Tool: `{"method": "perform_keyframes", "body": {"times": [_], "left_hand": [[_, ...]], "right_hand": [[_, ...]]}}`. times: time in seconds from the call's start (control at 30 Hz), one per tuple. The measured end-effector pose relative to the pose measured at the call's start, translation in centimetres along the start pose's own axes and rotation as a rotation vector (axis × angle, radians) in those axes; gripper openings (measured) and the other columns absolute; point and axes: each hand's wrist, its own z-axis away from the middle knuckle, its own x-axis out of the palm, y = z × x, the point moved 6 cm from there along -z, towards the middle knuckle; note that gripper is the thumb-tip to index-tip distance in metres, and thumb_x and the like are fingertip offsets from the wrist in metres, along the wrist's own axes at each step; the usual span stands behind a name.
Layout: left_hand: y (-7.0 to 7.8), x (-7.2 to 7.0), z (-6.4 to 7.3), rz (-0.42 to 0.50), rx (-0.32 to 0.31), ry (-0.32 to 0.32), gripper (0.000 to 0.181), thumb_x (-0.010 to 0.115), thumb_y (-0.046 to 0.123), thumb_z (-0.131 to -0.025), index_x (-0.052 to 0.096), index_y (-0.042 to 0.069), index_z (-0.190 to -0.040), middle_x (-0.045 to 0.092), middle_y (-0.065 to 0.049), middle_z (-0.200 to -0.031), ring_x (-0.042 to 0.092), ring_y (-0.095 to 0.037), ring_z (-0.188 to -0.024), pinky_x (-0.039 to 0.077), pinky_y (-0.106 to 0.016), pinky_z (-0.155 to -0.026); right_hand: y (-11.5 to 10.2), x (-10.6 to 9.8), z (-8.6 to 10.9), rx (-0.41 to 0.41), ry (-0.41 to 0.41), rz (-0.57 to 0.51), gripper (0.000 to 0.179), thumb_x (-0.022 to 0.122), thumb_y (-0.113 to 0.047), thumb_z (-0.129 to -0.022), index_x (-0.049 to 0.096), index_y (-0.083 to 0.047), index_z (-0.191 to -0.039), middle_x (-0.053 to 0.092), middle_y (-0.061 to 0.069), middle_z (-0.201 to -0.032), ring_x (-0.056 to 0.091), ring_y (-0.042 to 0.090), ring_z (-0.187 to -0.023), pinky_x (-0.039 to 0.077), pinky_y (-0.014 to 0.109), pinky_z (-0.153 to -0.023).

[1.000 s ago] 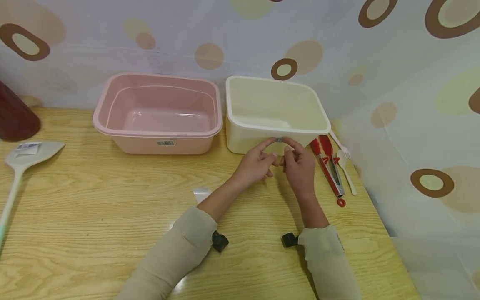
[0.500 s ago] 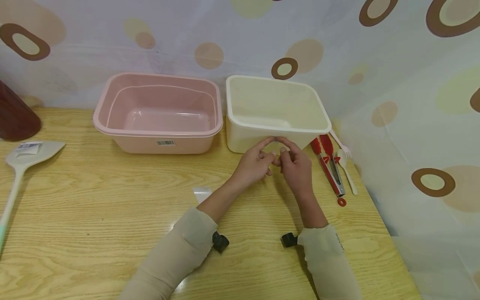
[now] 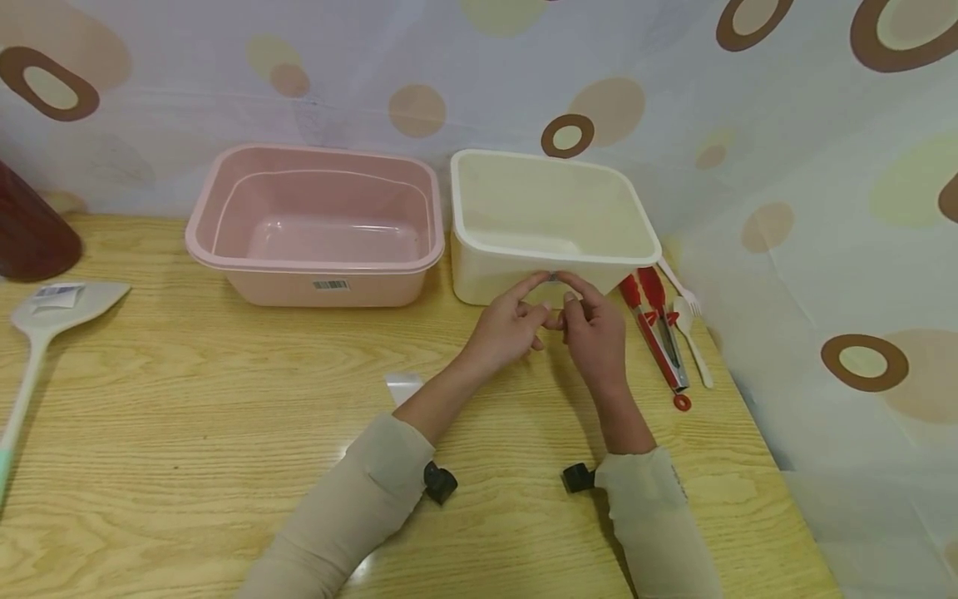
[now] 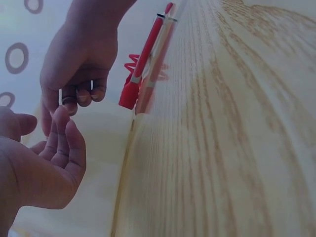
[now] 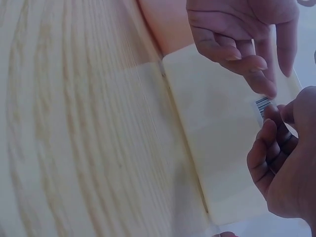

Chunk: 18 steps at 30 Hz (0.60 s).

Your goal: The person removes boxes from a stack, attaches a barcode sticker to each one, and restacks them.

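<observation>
A cream plastic basin [image 3: 479,270] stands upright on the wooden table. A small barcode sticker [image 5: 262,103] is on its front wall, just below the rim. My left hand [image 3: 503,334] reaches in from the left, its index fingertip at the sticker. Opposite it, my right hand [image 3: 600,345] touches the same spot with an extended index finger, so the two index fingers form an arch. The other fingers of both hands are loosely bent, close together below. In the right wrist view, fingertips partly cover the sticker; whether an edge is lifted cannot be told.
Left of the cream basin stands a pink basin [image 3: 337,287] with its own barcode. Red-handled tongs [image 3: 662,341], a pale spoon [image 3: 692,341] and a fork [image 3: 679,289] lie at right. A spatula [image 3: 71,308] and dark red container [image 3: 30,229] are far left; a clear scrap [image 3: 404,386] lies near the left forearm.
Both index fingertips have shifted slightly along the sticker, closing together over it and then parting a little. The basins and utensils have stayed put.
</observation>
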Motion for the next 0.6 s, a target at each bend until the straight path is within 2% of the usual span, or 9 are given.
{"method": "perform_keyframes", "body": {"times": [0.17,0.37,0.43,0.6], "left_hand": [[-0.1,0.0,-0.1,-0.017,-0.001,-0.003,0.053,0.053,0.023,-0.105,0.041,0.031,-0.156,0.074,-0.012,-0.097,0.069,-0.039,-0.079,0.052,-0.031,-0.062],[-0.7,0.4,-0.3,-0.026,-0.06,-0.037,0.057,0.055,0.025,-0.105,0.035,0.029,-0.158,0.075,-0.018,-0.109,0.068,-0.034,-0.077,0.056,-0.043,-0.075],[-0.9,0.5,-0.4,-0.028,-0.078,-0.05,0.057,0.055,0.027,-0.105,0.034,0.03,-0.159,0.074,-0.017,-0.112,0.067,-0.03,-0.075,0.057,-0.042,-0.076],[-1.2,0.7,-0.5,-0.021,-0.114,-0.081,0.059,0.055,0.026,-0.105,0.032,0.03,-0.16,0.073,-0.017,-0.115,0.064,-0.024,-0.071,0.051,-0.029,-0.063]], "right_hand": [[0.6,-0.4,-0.2,0.026,0.025,-0.013,0.03,0.049,-0.027,-0.106,0.071,-0.03,-0.127,0.061,-0.003,-0.064,0.05,0.01,-0.052,0.04,0.024,-0.047],[1.1,-0.4,-0.3,0.019,0.032,-0.01,0.03,0.049,-0.026,-0.106,0.072,-0.027,-0.125,0.061,-0.001,-0.063,0.048,0.01,-0.049,0.035,0.025,-0.043],[1.3,-0.5,-0.3,0.017,0.038,0.0,0.03,0.049,-0.026,-0.106,0.073,-0.026,-0.125,0.061,0.002,-0.064,0.049,0.01,-0.049,0.036,0.025,-0.043],[1.7,-0.5,-0.4,0.039,0.027,0.021,0.031,0.049,-0.025,-0.107,0.073,-0.021,-0.125,0.065,0.013,-0.068,0.049,0.008,-0.048,0.037,0.024,-0.045]]}}
